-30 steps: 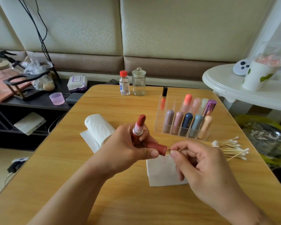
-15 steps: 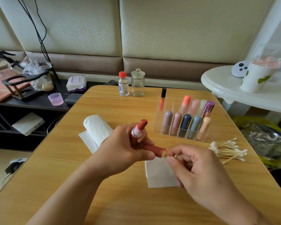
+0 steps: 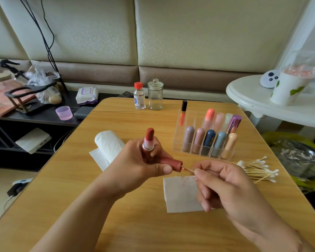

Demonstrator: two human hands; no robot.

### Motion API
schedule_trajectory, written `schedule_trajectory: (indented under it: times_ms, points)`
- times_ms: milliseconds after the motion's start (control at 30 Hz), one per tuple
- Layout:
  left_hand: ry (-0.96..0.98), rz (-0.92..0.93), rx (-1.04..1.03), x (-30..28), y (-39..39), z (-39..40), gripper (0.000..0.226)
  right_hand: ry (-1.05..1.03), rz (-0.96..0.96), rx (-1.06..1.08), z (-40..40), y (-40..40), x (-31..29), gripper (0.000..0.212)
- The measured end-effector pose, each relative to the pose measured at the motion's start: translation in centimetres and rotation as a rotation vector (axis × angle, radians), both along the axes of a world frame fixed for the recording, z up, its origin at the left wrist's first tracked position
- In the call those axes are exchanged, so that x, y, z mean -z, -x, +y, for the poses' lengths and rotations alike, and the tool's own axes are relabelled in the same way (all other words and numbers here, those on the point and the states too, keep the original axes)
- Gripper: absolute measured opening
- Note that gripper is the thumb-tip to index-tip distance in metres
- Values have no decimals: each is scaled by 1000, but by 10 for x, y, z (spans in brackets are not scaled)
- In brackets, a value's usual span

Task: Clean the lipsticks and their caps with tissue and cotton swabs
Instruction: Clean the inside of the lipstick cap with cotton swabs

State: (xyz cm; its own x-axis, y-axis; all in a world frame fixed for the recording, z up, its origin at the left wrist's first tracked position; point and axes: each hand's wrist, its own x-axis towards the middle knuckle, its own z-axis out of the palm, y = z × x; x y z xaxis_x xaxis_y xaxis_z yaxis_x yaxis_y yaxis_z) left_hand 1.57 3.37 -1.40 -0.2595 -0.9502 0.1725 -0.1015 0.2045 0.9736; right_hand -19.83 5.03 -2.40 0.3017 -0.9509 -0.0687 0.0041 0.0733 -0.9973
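Up close, two hands clean a lipstick cap over a wooden desk [image 3: 138,224].

Largest to smallest: the tissue roll [image 3: 109,145] lies toward the desk's left edge, the clear organizer [image 3: 205,140] of lipsticks near the right edge; a tissue sheet [image 3: 180,195] lies under the hands. The left hand [image 3: 140,164] grips the lipstick [image 3: 149,139] upright and its cap [image 3: 171,163] sideways. The right hand [image 3: 225,184] pinches a cotton swab [image 3: 188,170] poked into the cap; spare swabs [image 3: 258,170] lie beside the right edge.

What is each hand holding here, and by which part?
Left hand: lipstick by its base, cap by its closed end. Right hand: cotton swab by its stick.
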Motion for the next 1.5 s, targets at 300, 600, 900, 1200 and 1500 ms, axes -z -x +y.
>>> schedule_trajectory:
  times_ms: [300,600,900,1200,1500]
  points:
    - [-19,63,-13,0,-5,-1,41,118,113,-43,-4,12,-5,20]
    - [-39,-32,-15,-3,1,2,42,418,256,113,1,10,1,21]
    - [-35,-32,-6,-1,2,1,42,393,405,40,-2,12,3,23]
    - [-29,1,-49,0,-4,0,46,354,224,-39,-2,12,1,24]
    - [-19,-12,-63,2,-6,-3,44,412,138,72,-2,11,3,11]
